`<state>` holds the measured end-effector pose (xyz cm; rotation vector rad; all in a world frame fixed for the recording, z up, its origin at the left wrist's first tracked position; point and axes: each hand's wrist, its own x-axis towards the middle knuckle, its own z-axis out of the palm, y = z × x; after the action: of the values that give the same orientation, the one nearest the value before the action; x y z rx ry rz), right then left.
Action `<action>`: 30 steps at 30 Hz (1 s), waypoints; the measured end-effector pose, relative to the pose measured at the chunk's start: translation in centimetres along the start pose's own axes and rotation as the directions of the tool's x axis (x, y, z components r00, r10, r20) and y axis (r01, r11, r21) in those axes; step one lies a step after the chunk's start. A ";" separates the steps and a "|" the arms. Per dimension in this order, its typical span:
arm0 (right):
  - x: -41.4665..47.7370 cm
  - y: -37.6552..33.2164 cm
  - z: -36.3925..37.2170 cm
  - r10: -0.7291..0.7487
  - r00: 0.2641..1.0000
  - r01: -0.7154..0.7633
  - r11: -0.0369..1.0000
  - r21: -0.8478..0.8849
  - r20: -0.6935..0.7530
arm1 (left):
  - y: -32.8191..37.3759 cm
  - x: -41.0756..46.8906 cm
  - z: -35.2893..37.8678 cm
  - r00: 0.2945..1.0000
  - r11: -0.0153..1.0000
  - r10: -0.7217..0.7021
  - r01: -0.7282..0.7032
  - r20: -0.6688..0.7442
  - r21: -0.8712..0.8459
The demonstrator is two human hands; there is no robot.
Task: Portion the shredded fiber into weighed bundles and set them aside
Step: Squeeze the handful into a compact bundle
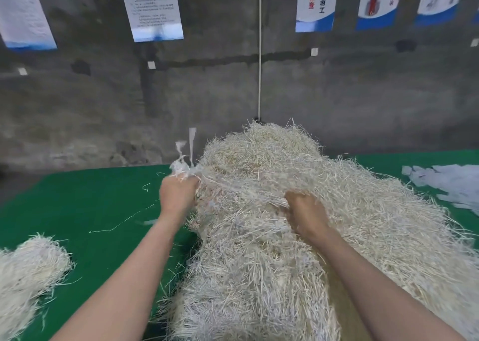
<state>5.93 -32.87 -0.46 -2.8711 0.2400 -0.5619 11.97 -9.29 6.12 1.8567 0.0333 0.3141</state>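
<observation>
A big mound of pale shredded fiber (272,237) fills the middle and right of the green table (90,205). My left hand (177,194) grips a tuft of strands at the mound's left flank, with white strips sticking up above the fist. My right hand (307,216) is dug into the top of the mound, its fingers curled round a clump of fiber and partly buried. A smaller, separate bundle of fiber (26,270) lies at the table's left front edge.
Loose single strands (121,222) lie scattered on the green surface left of the mound. White paper strips (445,182) lie at the right edge. A grey concrete wall with posters (153,8) and a white cord (259,50) stands behind the table.
</observation>
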 end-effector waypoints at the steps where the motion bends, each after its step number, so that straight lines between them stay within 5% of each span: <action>1: -0.1 0.8 0.5 0.040 0.997 -0.037 0.999 -0.039 0.069 | 0.1 -0.4 0.1 0.985 0.959 -0.156 0.168 0.068 -0.228; 4: -0.3 1.7 1.3 0.122 0.975 -0.109 0.991 -0.079 0.184 | 0.4 -1.2 -0.3 0.897 0.689 -0.410 0.423 0.164 -0.589; 7: -0.8 3.0 1.2 0.089 0.973 -0.040 0.974 -0.224 0.213 | 0.4 -0.1 -2.7 0.894 0.439 -0.369 0.409 0.255 -0.800; 9: -1.3 2.6 0.5 0.093 0.958 -0.026 0.970 -0.241 0.272 | 0.5 -0.3 -3.9 0.915 0.609 -0.311 0.399 0.256 -0.686; 11: -1.1 0.4 -1.7 0.068 0.948 -0.073 0.997 0.004 0.312 | 0.2 -1.0 -3.7 0.914 0.786 -0.310 0.402 0.263 -0.470; 14: 0.0 -3.9 -7.2 -0.101 0.951 0.019 0.963 0.269 0.292 | 0.1 -2.7 -3.4 0.897 0.840 -0.339 0.424 0.283 -0.338; 18: -0.8 -10.1 -13.7 -0.282 0.928 0.361 0.845 0.394 -0.245 | 0.0 -4.0 -4.8 0.919 0.822 -0.296 0.384 0.262 -0.419; 20: -2.4 -13.7 -14.8 -0.308 0.915 0.403 0.661 0.633 -0.261 | 0.1 -5.0 -5.9 0.952 0.852 -0.221 0.293 0.210 -0.435; 22: -4.1 -17.0 -14.5 -0.339 0.939 0.237 0.529 0.815 -0.053 | 0.5 -6.3 -7.2 0.993 0.932 -0.053 0.088 0.109 -0.351; 24: -5.2 -19.9 -13.4 -0.350 0.912 -0.051 0.417 0.908 0.212 | 0.6 -7.5 -8.6 0.966 0.965 0.257 -0.255 0.023 -0.055; 26: -6.0 -22.1 -12.1 -0.411 0.825 -0.306 0.254 0.917 0.389 | 0.7 -8.7 -10.6 0.848 0.762 0.527 -0.501 0.057 0.410; 28: -6.8 -23.8 -10.8 -0.474 0.740 -0.465 0.153 0.872 0.477 | 0.4 -9.5 -12.4 0.794 0.616 0.597 -0.543 0.112 0.570; 30: -7.6 -24.8 -9.6 -0.445 0.730 -0.528 0.115 0.842 0.519 | 0.5 -10.2 -14.2 0.845 0.732 0.502 -0.528 0.183 0.431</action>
<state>-1.76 -9.03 11.26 -1.3811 -0.1759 0.3968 -1.22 1.95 8.45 2.3402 -0.5015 0.6922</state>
